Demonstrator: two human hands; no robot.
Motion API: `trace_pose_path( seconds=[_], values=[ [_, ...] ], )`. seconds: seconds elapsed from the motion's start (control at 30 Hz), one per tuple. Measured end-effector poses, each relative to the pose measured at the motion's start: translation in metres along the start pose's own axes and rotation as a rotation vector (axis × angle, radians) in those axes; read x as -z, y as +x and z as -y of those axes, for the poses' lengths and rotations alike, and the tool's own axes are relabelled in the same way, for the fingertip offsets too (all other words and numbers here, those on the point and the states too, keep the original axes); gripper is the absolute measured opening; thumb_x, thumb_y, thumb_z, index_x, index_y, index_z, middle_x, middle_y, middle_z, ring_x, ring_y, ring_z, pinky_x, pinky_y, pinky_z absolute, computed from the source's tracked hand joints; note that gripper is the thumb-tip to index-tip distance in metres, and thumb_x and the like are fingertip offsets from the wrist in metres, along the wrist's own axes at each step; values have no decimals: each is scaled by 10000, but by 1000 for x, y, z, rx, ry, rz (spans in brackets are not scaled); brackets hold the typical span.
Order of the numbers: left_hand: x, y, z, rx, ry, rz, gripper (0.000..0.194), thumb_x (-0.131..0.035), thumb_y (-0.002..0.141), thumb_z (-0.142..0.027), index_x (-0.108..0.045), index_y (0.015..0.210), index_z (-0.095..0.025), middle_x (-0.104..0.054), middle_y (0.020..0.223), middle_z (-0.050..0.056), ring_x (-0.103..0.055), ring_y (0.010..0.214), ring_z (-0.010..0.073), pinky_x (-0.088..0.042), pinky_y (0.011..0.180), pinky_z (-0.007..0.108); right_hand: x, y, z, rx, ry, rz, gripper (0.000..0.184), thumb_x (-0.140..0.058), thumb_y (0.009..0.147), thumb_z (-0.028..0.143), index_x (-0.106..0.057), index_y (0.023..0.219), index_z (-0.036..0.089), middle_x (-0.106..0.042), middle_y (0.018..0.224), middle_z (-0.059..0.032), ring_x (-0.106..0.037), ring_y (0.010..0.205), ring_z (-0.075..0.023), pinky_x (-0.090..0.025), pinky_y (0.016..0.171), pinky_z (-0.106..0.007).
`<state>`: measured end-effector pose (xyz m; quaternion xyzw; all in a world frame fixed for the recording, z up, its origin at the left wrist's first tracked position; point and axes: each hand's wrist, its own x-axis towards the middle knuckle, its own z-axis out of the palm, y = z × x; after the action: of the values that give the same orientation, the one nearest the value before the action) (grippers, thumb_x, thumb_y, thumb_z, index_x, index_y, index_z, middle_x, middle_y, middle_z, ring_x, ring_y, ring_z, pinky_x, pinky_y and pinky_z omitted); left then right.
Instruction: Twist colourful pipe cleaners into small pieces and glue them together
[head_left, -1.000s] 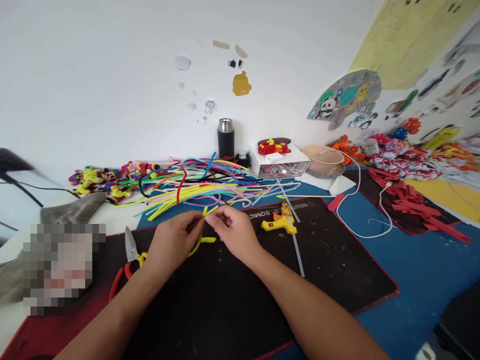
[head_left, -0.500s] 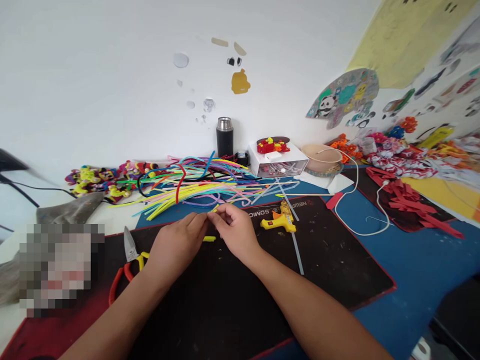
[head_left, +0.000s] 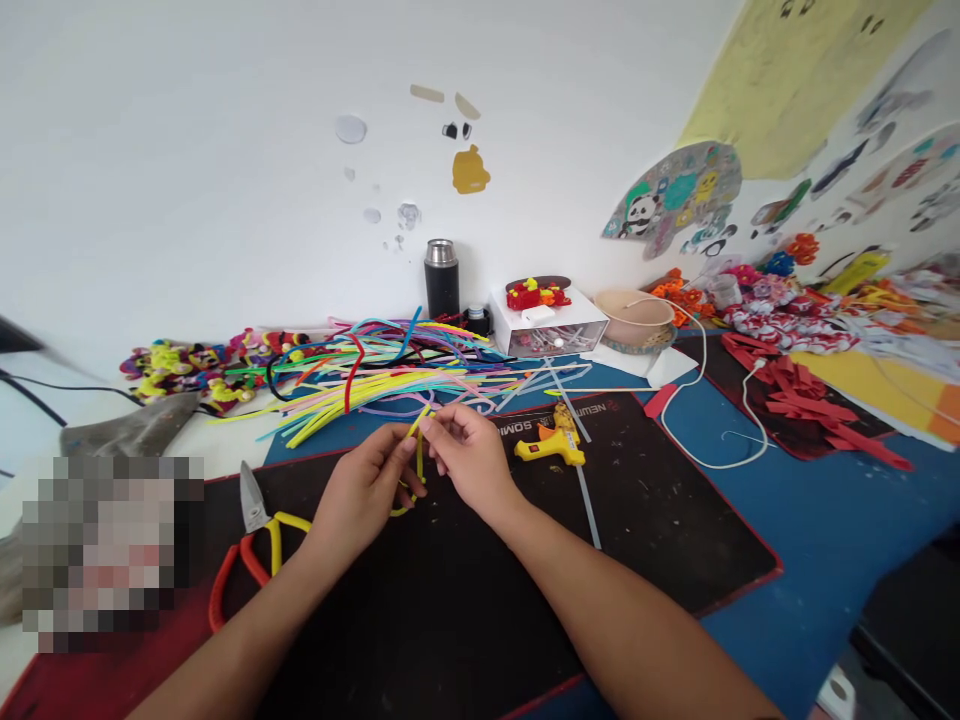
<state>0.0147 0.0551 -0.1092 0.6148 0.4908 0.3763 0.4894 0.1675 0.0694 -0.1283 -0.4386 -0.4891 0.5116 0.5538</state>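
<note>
Both hands meet over a black desk mat (head_left: 465,620). My left hand (head_left: 365,487) and my right hand (head_left: 466,457) each pinch a yellow pipe cleaner (head_left: 417,462), which is bent into a loop hanging down between them. Fingers of both hands are closed on it. Just behind the hands lies a pile of coloured pipe cleaners (head_left: 390,372).
Red and yellow pliers (head_left: 251,530) lie left of my left arm. A yellow glue gun (head_left: 551,445) sits right of my right hand with its white cable (head_left: 705,400). A black flask (head_left: 442,278), white box (head_left: 551,325), bowl (head_left: 636,312) and red paper strips (head_left: 810,400) stand behind.
The yellow pipe cleaner's loop now hangs lower between my hands. The small yellow end lying on the mat is gone from there. Both hands shifted slightly.
</note>
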Motion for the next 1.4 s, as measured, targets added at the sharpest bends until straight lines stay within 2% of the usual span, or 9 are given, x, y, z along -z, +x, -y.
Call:
trace_pose_path(
  seconds=[0.1, 0.17, 0.33, 0.43, 0.53, 0.7, 0.87, 1.17, 1.4],
  values=[
    [1, -1, -1, -4, 75, 49, 451, -556, 981, -650, -674, 1023, -217, -658, 607, -4, -602, 480, 178, -478, 482, 258, -1, 0, 2, 7, 35, 4, 375, -723, 879, 564, -595, 807, 219, -560, 595, 54, -481, 452, -100, -408, 468, -238],
    [0, -1, -3, -13, 95, 81, 426, -529, 1000, -625, -665, 997, -221, -627, 571, -21, -563, 454, 167, -451, 465, 250, -1, 0, 4, -5, 74, 11, 394, -744, 855, 582, -585, 810, 225, -538, 568, 67, -477, 440, -104, -422, 466, -246],
    [-1, -2, -4, -58, 139, 64, 361, -513, 1030, -558, -629, 925, -232, -602, 597, -33, -556, 486, 152, -436, 492, 238, -2, 0, 7, -30, 96, 22, 418, -751, 842, 605, -581, 802, 225, -511, 529, 80, -446, 410, -97, -376, 424, -234],
    [-2, -2, -5, -64, 96, 95, 354, -539, 1019, -554, -611, 885, -235, -589, 617, -37, -574, 496, 152, -436, 496, 242, -1, -1, 6, -20, 52, 11, 415, -756, 844, 601, -606, 800, 217, -510, 536, 75, -439, 420, -92, -342, 426, -228],
    [-2, -3, -6, -67, 51, 126, 355, -521, 1026, -560, -600, 906, -235, -610, 653, -33, -600, 507, 158, -449, 496, 251, -1, -1, 6, -11, 47, 1, 403, -770, 842, 587, -619, 813, 214, -521, 547, 68, -461, 435, -102, -350, 434, -234],
    [-2, -4, -5, -92, 93, 140, 331, -530, 1040, -517, -560, 868, -236, -655, 706, -25, -613, 525, 142, -471, 522, 245, -2, -4, 8, 10, -21, 12, 355, -733, 883, 551, -637, 820, 215, -527, 575, 56, -470, 479, -113, -378, 469, -244],
    [-1, -3, -2, -49, 31, 171, 347, -505, 1050, -526, -544, 861, -237, -650, 680, -30, -607, 497, 143, -465, 490, 243, -2, -6, 10, 50, -52, -2, 316, -737, 890, 507, -646, 819, 213, -521, 584, 54, -462, 510, -117, -373, 499, -247],
    [3, -5, 2, -61, 152, 222, 262, -478, 1070, -464, -532, 932, -248, -638, 655, -41, -598, 513, 152, -474, 539, 253, 0, -4, 7, 16, -64, 94, 307, -682, 924, 510, -662, 873, 209, -507, 598, 56, -455, 507, -114, -364, 498, -252],
    [3, -1, 2, -34, 144, 266, 305, -465, 1071, -496, -518, 920, -236, -632, 635, -47, -592, 494, 146, -473, 516, 247, 0, -4, 6, 22, -36, 79, 283, -716, 905, 477, -699, 903, 195, -541, 607, 50, -435, 490, -102, -345, 480, -244]
  ],
)
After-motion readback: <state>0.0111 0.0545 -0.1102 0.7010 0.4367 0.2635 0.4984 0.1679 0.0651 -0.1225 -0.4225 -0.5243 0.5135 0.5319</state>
